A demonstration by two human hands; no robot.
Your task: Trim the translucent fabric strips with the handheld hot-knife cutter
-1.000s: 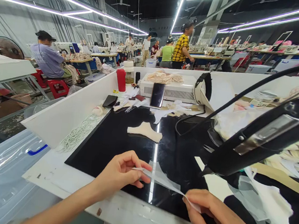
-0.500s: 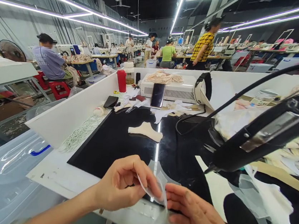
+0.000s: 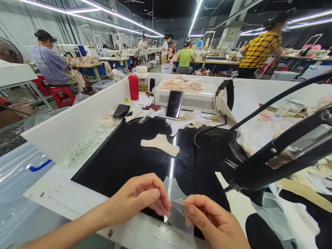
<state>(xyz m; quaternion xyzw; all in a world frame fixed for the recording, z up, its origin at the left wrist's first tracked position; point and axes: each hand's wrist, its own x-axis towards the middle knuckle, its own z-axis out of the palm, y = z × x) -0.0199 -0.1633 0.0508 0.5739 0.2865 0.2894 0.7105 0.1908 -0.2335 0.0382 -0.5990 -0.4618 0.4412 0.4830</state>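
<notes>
A sheer, see-through piece of fabric hangs over the near edge of the black mat. My right hand pinches the sheer piece at its right side between thumb and fingers. Close to the left side of the same piece is my left hand, its fingers loosely curled and the thumb apart from them. Farther back on the mat lies a cream, curved fabric piece.
A black hand-held tool with a cable juts in from the right. White and sheer scraps lie beneath it. Light cord is heaped along the left board. A phone leans on a white box at the back.
My left hand's fingers have come off the sheer piece, which they were folding over. My right hand has closed on its edge. A person in a checked shirt has moved right.
</notes>
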